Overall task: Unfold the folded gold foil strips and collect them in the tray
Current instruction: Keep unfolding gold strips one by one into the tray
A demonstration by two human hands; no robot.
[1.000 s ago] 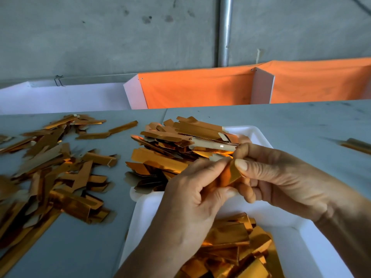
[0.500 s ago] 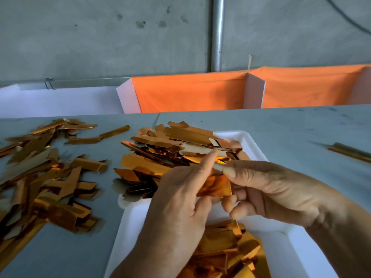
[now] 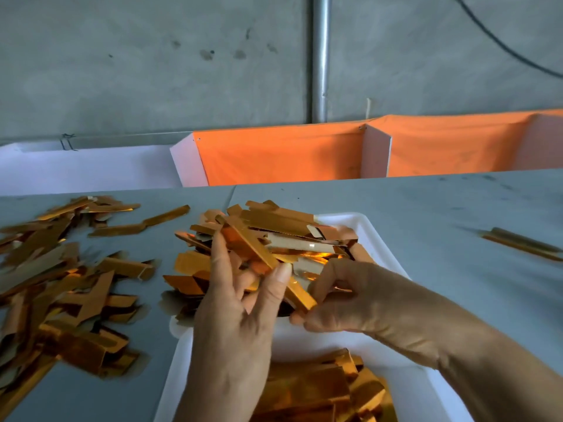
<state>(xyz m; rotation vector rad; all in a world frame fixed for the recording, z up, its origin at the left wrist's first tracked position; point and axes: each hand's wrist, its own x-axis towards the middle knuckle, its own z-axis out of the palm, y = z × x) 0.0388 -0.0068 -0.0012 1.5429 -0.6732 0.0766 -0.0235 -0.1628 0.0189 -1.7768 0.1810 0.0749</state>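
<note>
Head view, the only one on hand: risk first. Foil like this probably creases and tears easily, so a pull with the two hands out of line could rip the strip (image 3: 268, 263) or leave a kink where the fold was. The strip hangs over the far heap (image 3: 274, 236) that spills across the rim of the white tray (image 3: 384, 239); a careless drop there could send it, or its neighbours, off the edge onto the grey table (image 3: 426, 208). It could also land among the folded pieces (image 3: 61, 284) scattered on the table to the left, and opened and unopened stock would get mixed. A lone strip (image 3: 524, 245) lies well apart on the right, easy to forget.

Left hand (image 3: 237, 315) is raised above the tray's left side, its fingers mostly straight and spread. The thumb tip and the fingers behind touch the strip about midway along its length and steady it rather than wrap round it; how firmly they press I cannot tell. Right hand (image 3: 344, 296) has its fingers curled inward and pinches the strip's near, lower end between thumb and forefinger. The strip runs slantwise from that pinch up and away to the left, looks opened out nearly straight, and sits in the air just above the tray, not yet laid down.

Second heap (image 3: 320, 391) of gold strips fills the tray's near end, below both wrists. Judging by the pile on the table, plenty of the job is left.
</note>
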